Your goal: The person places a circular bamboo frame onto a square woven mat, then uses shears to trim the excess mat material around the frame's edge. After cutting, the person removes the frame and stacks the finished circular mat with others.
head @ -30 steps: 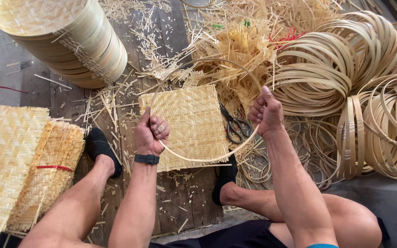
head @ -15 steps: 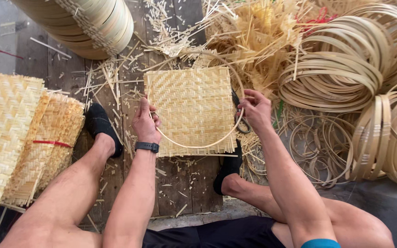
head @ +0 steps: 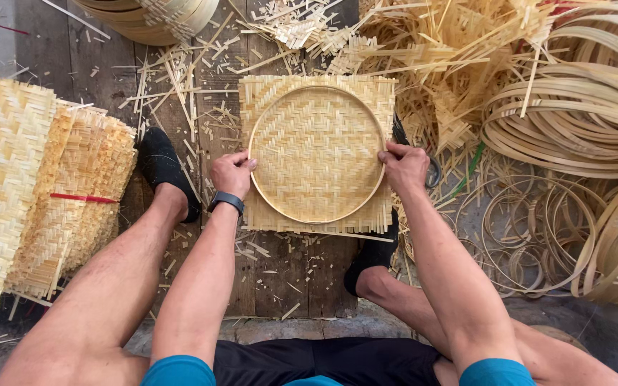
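A square woven bamboo mat (head: 316, 154) lies flat on the plank floor between my feet. A thin round bamboo hoop (head: 270, 118) rests on top of it, ringing its middle. My left hand (head: 232, 174) grips the hoop's left edge, a black band on that wrist. My right hand (head: 403, 166) presses the hoop's right edge down onto the mat. Black scissors (head: 432, 168) lie partly hidden just beyond my right hand.
Stacks of woven mats (head: 33, 200) tied with a red strip sit at the left. Coils of bamboo strips and loose hoops (head: 574, 121) fill the right. Finished trays (head: 151, 18) are piled at top left. Bamboo offcuts (head: 438, 50) litter the planks.
The hoop was curved loosely between my hands in front of the mat; now it lies flat on the mat as a full circle, with both hands at its sides.
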